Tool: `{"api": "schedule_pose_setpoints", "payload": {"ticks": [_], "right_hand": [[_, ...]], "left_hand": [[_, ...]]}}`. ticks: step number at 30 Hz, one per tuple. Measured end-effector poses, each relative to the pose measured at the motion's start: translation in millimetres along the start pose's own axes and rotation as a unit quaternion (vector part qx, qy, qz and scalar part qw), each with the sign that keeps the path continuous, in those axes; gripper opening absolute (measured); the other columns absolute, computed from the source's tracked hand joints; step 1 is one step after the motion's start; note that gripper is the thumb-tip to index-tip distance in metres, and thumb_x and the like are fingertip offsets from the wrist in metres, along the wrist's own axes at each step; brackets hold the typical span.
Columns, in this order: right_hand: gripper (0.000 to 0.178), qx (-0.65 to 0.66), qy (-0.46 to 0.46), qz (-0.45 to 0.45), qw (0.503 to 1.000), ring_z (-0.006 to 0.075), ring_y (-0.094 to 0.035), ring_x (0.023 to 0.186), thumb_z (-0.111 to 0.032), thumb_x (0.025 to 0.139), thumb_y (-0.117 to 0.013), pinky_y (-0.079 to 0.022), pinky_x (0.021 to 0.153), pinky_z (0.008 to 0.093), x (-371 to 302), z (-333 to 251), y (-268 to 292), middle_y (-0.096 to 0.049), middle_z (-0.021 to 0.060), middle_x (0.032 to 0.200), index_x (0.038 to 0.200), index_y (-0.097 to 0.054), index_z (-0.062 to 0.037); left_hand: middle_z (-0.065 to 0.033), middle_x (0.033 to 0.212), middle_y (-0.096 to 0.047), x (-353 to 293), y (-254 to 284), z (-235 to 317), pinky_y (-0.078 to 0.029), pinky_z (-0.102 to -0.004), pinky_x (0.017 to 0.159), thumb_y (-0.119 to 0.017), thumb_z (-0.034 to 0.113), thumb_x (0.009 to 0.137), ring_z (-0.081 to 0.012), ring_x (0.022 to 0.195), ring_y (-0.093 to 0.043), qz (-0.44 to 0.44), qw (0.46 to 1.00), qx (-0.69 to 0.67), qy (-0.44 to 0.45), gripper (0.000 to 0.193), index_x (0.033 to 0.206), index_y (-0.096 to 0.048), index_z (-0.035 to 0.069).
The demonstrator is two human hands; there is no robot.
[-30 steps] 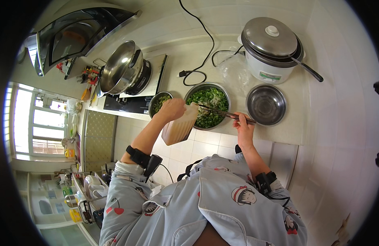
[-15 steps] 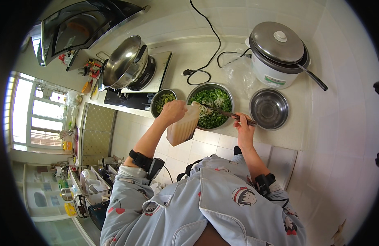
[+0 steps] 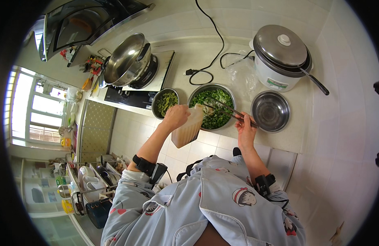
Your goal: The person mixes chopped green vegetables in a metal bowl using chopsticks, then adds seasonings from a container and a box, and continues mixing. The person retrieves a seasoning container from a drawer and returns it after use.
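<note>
Steel bowl (image 3: 212,107) full of chopped greens sits on the white counter (image 3: 189,61) right in front of you. Your left hand (image 3: 176,117) is wrapped tight around a pale plastic bottle (image 3: 187,130), tipped so its mouth hangs over the bowl's near rim. Your right hand (image 3: 245,125) pinches a pair of chopsticks (image 3: 226,108), tips down in the greens. Just left of that there's a smaller bowl (image 3: 164,102) of greens too. On the right you've got an empty steel bowl (image 3: 271,111), with a rice cooker (image 3: 281,57) behind it, and a wok (image 3: 125,61) sits on the stove at the far left.
</note>
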State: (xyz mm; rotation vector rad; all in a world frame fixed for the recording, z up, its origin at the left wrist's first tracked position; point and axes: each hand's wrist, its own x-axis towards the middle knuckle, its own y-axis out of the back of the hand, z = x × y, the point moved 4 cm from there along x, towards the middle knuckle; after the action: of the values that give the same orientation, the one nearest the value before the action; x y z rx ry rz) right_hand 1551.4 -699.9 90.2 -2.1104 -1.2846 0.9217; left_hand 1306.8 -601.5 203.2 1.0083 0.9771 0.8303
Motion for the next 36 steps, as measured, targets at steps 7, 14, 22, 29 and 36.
{"api": "schedule_pose_setpoints", "payload": {"ticks": [7, 14, 22, 29, 36], "right_hand": [[0.024, 0.022, -0.021, -0.003, 1.0, 0.0106, -0.056, 0.069, -0.019, 0.096, -0.051, -0.049, 0.062, 0.0255, -5.8, 4.9, -12.2, -0.065, 0.012, 0.093, 0.109, -0.058, -0.0008], [0.025, 0.047, 0.004, 0.006, 0.999, 0.0117, -0.057, 0.066, -0.019, 0.095, -0.052, -0.05, 0.061, 0.0258, -1.1, -3.9, -6.8, -0.065, 0.0133, 0.092, 0.108, -0.057, 0.0017], [0.023, 0.05, -0.055, 0.013, 0.997, 0.0116, -0.057, 0.067, -0.018, 0.095, -0.052, -0.051, 0.061, 0.0256, -4.9, 4.3, -10.2, -0.065, 0.014, 0.093, 0.107, -0.058, 0.0012], [0.023, -0.142, 0.083, 0.003, 0.986, 0.0093, -0.055, 0.057, -0.017, 0.094, -0.053, -0.048, 0.051, 0.0241, 8.6, -26.2, -12.3, -0.065, 0.0099, 0.079, 0.101, -0.062, 0.0038], [0.019, -0.301, 0.024, -0.001, 0.953, 0.0094, -0.054, 0.05, -0.014, 0.091, -0.056, -0.045, 0.046, 0.0233, 42.8, 19.8, -1.4, -0.058, 0.0042, 0.061, 0.091, -0.065, 0.0028]], "left_hand": [[-0.0226, 0.08, -0.062, -5.8, -7.1, 7.3, -0.045, -0.0475, 0.074, -0.058, 0.022, 0.083, -0.0402, 0.083, -0.059, 0.005, 1.0, -0.004, 0.009, 0.022, 0.081, -0.057, -0.001], [-0.0227, 0.079, -0.062, -15.7, -13.6, 0.8, -0.045, -0.0477, 0.074, -0.058, 0.022, 0.084, -0.0401, 0.083, -0.059, 0.01, 1.0, -0.008, 0.008, 0.022, 0.083, -0.057, -0.001], [-0.0226, 0.079, -0.062, -27.6, -19.5, -4.1, -0.045, -0.048, 0.074, -0.058, 0.021, 0.083, -0.0401, 0.083, -0.059, 0.037, 0.999, -0.017, 0.02, 0.022, 0.083, -0.057, -0.001], [-0.0211, 0.083, -0.061, -45.9, -11.7, -4.1, -0.045, -0.0461, 0.076, -0.058, 0.02, 0.082, -0.0379, 0.084, -0.057, 0.044, 0.999, -0.023, 0.015, 0.02, 0.082, -0.058, 0.0], [-0.0111, 0.076, -0.054, -81.1, 56.4, -0.2, -0.042, -0.033, 0.065, -0.065, 0.012, 0.077, -0.025, 0.072, -0.053, 0.101, 0.977, -0.144, -0.121, 0.028, 0.103, -0.063, 0.002]]}}
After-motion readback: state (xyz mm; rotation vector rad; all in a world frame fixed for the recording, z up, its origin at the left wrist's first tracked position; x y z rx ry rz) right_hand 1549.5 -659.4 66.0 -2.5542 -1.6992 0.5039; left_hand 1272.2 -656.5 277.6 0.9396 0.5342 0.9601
